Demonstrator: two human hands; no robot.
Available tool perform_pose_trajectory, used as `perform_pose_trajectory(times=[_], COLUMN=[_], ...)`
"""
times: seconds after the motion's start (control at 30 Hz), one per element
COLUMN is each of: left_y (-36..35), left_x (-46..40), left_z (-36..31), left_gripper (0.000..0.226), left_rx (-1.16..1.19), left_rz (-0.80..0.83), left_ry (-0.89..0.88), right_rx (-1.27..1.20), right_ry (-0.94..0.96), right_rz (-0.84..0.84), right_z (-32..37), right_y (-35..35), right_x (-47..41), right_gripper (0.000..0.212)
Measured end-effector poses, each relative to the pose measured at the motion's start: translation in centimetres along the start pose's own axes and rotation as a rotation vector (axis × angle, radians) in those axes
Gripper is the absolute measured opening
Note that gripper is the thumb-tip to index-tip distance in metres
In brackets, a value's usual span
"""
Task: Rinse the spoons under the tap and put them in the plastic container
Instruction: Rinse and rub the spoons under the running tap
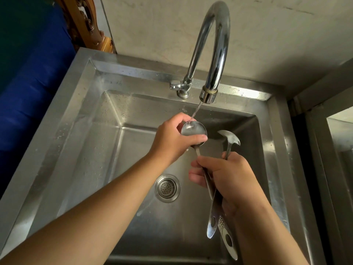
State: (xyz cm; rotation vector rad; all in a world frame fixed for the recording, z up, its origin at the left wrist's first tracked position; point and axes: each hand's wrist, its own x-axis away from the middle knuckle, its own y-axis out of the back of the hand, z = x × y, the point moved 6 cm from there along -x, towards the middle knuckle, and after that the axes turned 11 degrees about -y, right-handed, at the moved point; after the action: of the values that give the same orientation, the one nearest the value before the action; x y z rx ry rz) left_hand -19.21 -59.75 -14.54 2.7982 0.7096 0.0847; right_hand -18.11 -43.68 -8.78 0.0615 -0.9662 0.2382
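Nearest the camera, the right hand [227,180] is closed around the handles of two spoons, whose handle ends stick out below the fist toward the viewer. Both spoons run lengthways from near to far, bowls pointing away toward the tap. Beyond that, the left hand [172,140] pinches the rim of the first spoon [193,129] between thumb and fingers, its bowl facing up right under the thin stream of water [196,109]. The second spoon [230,138] sits just to the right, its bowl tilted and outside the stream. To rinse well, I would say the left fingers should rub across the bowl while the right wrist rolls the handle so both faces pass under the water, then swap the second spoon in. Below lies the sink [89,142] with its drain [167,188], and farther back the tap [214,54] arches over. No plastic container is in view.
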Motion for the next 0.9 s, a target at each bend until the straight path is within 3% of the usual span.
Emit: perform_pose_trajectory(times=[0.27,0.47,0.6,0.73,0.9], left_y=[0.5,1.3,1.6,1.7,1.7], left_x=[-1.6,-1.3,-0.6,-0.2,-0.2], left_z=[-1.0,-0.2,0.1,-0.2,-0.5], left_gripper=[0.018,0.029,0.047,0.062,0.061], left_rx=[-0.081,-0.070,-0.031,-0.017,-0.133], left_rz=[-0.091,0.130,0.236,0.233,0.137], left_ry=[-0.143,-0.090,-0.013,-0.013,-0.124], right_rx=[-0.037,-0.081,-0.114,-0.137,-0.146], right_ry=[0.032,-0.001,-0.004,-0.008,-0.006], right_rz=[-0.011,-0.010,0.007,0.020,0.032], right_z=[0.4,0.0,-0.3,-0.5,-0.9], right_y=[0.0,0.1,-0.1,-0.5,-0.7], right_x=[-0.5,-0.7,-1.0,-1.2,-1.3], right_gripper=[0.032,0.054,0.052,0.049,0.042])
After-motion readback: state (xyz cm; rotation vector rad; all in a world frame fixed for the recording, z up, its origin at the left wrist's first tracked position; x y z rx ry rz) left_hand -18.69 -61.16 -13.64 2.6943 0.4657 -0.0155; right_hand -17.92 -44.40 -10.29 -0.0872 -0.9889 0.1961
